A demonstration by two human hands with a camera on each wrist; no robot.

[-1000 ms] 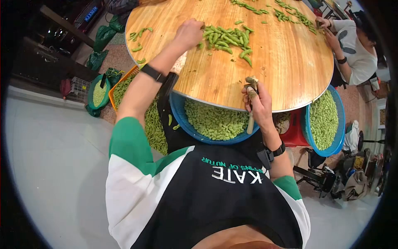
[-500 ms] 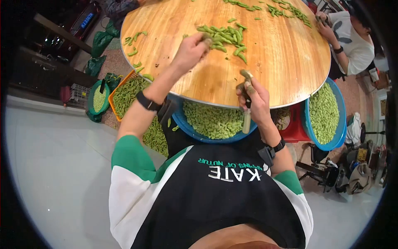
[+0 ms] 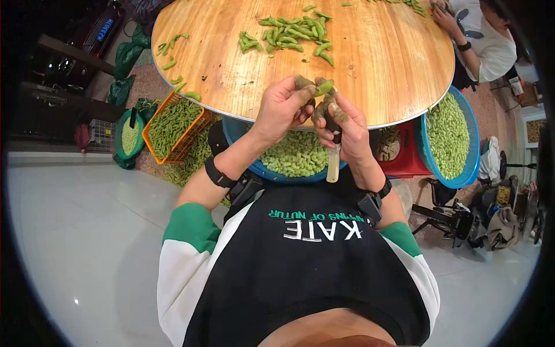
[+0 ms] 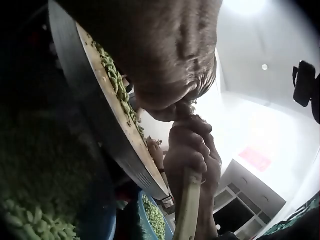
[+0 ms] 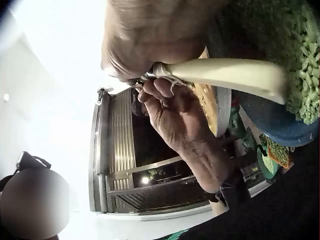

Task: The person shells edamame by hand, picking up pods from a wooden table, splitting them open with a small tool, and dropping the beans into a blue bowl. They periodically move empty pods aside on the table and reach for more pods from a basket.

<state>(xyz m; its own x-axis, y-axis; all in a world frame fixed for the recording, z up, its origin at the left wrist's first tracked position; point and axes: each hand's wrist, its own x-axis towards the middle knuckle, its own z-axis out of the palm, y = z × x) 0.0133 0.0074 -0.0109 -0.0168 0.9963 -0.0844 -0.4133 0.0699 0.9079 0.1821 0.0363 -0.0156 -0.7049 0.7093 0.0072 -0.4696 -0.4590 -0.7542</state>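
Note:
My left hand (image 3: 282, 110) pinches a green pod (image 3: 325, 88) between thumb and fingers, above the near edge of the round wooden table (image 3: 381, 75). Beside it, my right hand (image 3: 348, 130) grips a tool with a pale handle (image 3: 333, 165) that points down toward my chest. The fingertips of both hands look stained dark and meet around the pod. In the right wrist view the pale handle (image 5: 230, 75) sticks out from the right hand (image 5: 155, 40); the tool's far end is hidden by fingers. A pile of pods (image 3: 295, 33) lies beyond the hands.
Below the hands is a blue basket (image 3: 315, 178) of shelled beans. An orange crate (image 3: 173, 151) of pods stands at the left, another blue basket (image 3: 472, 156) at the right. A person in a white shirt (image 3: 491, 49) sits at the table's right.
My left hand has moved from the pod pile back to my right hand and now holds a pod. The right hand stays around the tool. The head view has shifted somewhat.

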